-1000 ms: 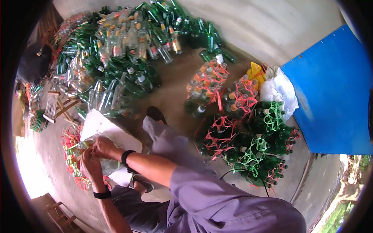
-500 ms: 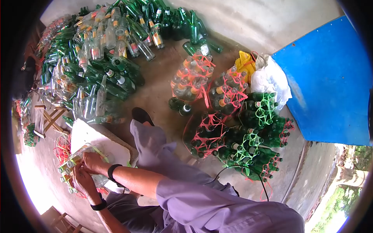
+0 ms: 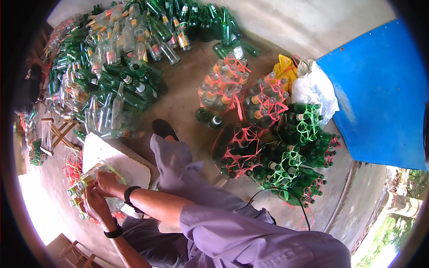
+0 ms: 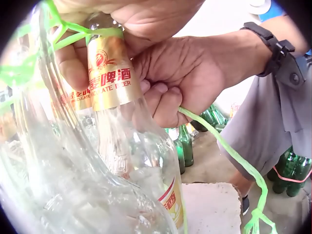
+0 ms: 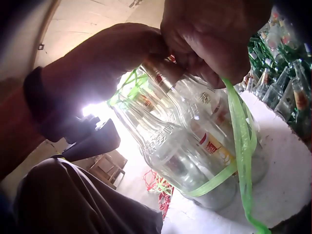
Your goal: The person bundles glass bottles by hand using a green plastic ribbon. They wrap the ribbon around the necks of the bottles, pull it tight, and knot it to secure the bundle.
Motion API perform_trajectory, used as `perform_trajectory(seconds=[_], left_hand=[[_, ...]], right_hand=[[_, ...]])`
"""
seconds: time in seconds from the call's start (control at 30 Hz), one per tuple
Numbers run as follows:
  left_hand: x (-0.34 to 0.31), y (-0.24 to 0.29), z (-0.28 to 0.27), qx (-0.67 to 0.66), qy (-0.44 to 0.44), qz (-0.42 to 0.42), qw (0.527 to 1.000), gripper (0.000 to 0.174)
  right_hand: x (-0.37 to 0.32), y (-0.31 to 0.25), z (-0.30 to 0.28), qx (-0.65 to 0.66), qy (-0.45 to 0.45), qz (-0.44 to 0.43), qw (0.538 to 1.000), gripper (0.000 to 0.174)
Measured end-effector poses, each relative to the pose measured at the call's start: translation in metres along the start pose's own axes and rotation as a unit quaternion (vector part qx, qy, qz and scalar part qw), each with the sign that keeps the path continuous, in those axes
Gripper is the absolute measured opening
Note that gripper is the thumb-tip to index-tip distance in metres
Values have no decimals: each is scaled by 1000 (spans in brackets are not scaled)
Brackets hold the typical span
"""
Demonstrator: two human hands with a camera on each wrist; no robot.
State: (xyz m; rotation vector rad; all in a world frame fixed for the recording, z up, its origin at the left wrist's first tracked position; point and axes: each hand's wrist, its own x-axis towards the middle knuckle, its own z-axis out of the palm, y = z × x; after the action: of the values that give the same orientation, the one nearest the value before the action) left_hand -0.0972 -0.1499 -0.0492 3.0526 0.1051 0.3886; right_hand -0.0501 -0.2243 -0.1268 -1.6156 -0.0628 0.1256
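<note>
A bundle of clear glass beer bottles (image 3: 120, 181) with gold neck labels stands on a white foam block (image 3: 107, 152), a green plastic strap (image 5: 214, 183) running round its body. More green strap (image 4: 63, 34) loops about the necks. My left hand (image 3: 96, 206) curls its fingers round one bottle neck (image 4: 108, 73) near its top. Right beside it, my right hand (image 3: 109, 184) grips a green strap with bent fingers; the strap's loose tail (image 4: 234, 156) hangs from that fist. Both hands touch at the necks, and their fingertips are partly hidden.
A large heap of green and clear bottles (image 3: 116, 67) lies at the back left. Bottle bundles tied with red strap (image 3: 223, 85) and green strap (image 3: 286, 169) stand to the right, by a white sack (image 3: 315, 89) and a blue board (image 3: 371, 94). Red straps (image 3: 71, 167) lie beside the block.
The head view has shifted, then nearly settled. Both hands stay close together at the bottle necks, with only slight finger movement.
</note>
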Motion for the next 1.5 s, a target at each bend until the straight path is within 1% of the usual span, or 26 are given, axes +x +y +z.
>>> perform_trajectory(seconds=[0.1, 0.17, 0.23, 0.3, 0.37, 0.4, 0.43, 0.47, 0.5, 0.53, 0.57, 0.6, 0.63, 0.67, 0.7, 0.77, 0.8, 0.83, 0.9, 0.93, 1.0, 1.17, 1.2, 1.37, 1.4, 1.5], left_hand=[[1, 3, -2, 17, 5, 0, 1000, 25], [0, 13, -9, 31, 13, 4, 999, 25], [0, 16, -10, 51, 2, 0, 999, 25], [-1, 16, -11, 47, 2, -8, 999, 25], [-1, 7, -3, -30, -9, -29, 999, 25], [1, 12, -12, -13, -42, -32, 998, 26], [-1, 13, -15, -13, -39, -35, 999, 26], [-2, 14, -16, -42, -34, -20, 998, 28], [-3, 14, -17, -70, -30, -4, 997, 32], [-5, 9, -18, -67, -24, 28, 997, 40], [-8, 6, -19, -67, -22, 27, 997, 40], [-11, 8, -23, -54, -4, 54, 997, 41], [-14, 7, -26, -40, 13, 80, 996, 42], [-17, 2, -26, -40, 15, 77, 996, 42], [-20, -2, -26, -37, 22, 77, 996, 43], [-24, -9, -27, -36, 30, 73, 996, 45], [-25, -10, -31, -34, 11, 80, 996, 46], [-26, -10, -34, -33, -9, 86, 996, 47], [-24, -6, -29, -42, 2, 91, 995, 47], [-24, -4, -27, -14, 15, 85, 996, 46], [-24, -5, -23, 24, 46, 90, 995, 44], [-24, -8, -21, 11, 54, 82, 995, 43], [-24, -7, -23, 13, 50, 81, 995, 42], [-25, -4, -25, 14, 42, 72, 996, 42], [-24, -2, -25, 8, 68, 91, 994, 42], [-24, -1, -27, 8, 65, 85, 994, 41]], right_hand=[[2, 8, 4, 11, -21, -12, 1000, 23], [7, 16, 15, 36, 11, 1, 999, 29], [6, 8, 2, 41, -24, 2, 999, 30], [7, 5, -1, 11, -55, 17, 998, 29], [7, 7, -1, 7, -55, 4, 998, 26], [6, 8, -2, 11, -59, -2, 998, 25], [6, 7, -3, 14, -61, -9, 998, 24], [3, 7, -3, 6, -14, -45, 999, 25], [5, 12, 0, 6, -15, -48, 999, 25], [9, 17, 3, -42, -23, -124, 991, 25], [12, 21, 7, -89, -30, -198, 976, 26], [11, 17, 3, -90, -31, -199, 975, 26], [9, 11, -4, -46, -52, -163, 984, 26], [6, 5, -10, -2, -74, -126, 989, 26], [6, 5, -11, -3, -77, -128, 989, 26], [6, 6, -13, 44, -72, -74, 994, 26], [7, 6, -13, 40, -84, -40, 995, 24], [7, 6, -14, 39, -86, -40, 995, 24], [8, 5, -15, 21, -82, -59, 995, 23], [9, 3, -16, 10, -91, -31, 995, 20], [7, 3, -17, 13, -84, -31, 996, 18], [5, 0, -18, 8, -63, -23, 998, 19], [6, 2, -20, 16, -84, -34, 996, 19], [6, 3, -19, 29, -91, -34, 995, 18], [7, 7, -17, 19, -94, -32, 995, 18], [9, 8, -12, 0, -69, -68, 995, 19]])
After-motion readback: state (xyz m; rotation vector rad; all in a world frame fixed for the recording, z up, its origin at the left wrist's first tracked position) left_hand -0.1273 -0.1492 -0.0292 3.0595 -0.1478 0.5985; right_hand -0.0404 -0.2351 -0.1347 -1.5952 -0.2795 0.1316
